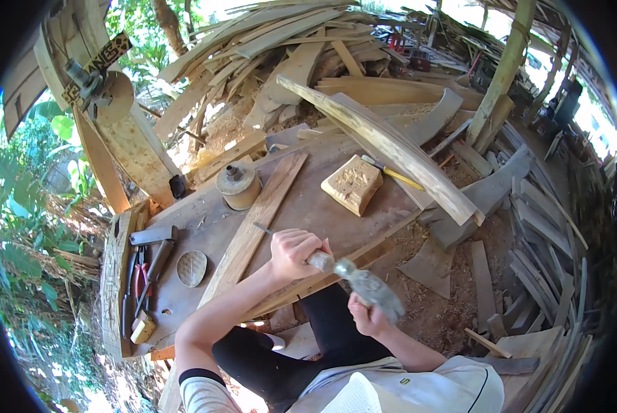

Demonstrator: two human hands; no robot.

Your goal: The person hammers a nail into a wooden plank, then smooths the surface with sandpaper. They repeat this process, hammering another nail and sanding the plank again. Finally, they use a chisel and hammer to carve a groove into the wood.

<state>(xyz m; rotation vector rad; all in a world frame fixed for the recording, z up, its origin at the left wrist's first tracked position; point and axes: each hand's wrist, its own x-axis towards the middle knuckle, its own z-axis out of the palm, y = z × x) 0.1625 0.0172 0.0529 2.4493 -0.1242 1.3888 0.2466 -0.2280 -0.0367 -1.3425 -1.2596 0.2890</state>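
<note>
My left hand (296, 253) is closed around a chisel (320, 261), its thin blade pointing to the far left over a long plank (259, 219). The chisel's handle end sticks out on the right of my fist. In my closed right hand (369, 316) is a grey, motion-blurred hammer (374, 292); its narrower end is at the butt of the chisel, and whether they touch is hard to tell. Beyond my hands a thick pale wood block (352, 184) with a rough top lies on the workbench (301, 206). Beside it rests a yellow-handled tool (403, 179).
Left on the bench are a round wooden pot-like piece (238, 186), a shallow oval disc (191, 268), red-handled pliers (141, 281) and a wooden-handled tool (160, 260). A long beam (391, 151) juts over the far right. Stacked boards (288, 34) rise behind; offcuts litter the right ground.
</note>
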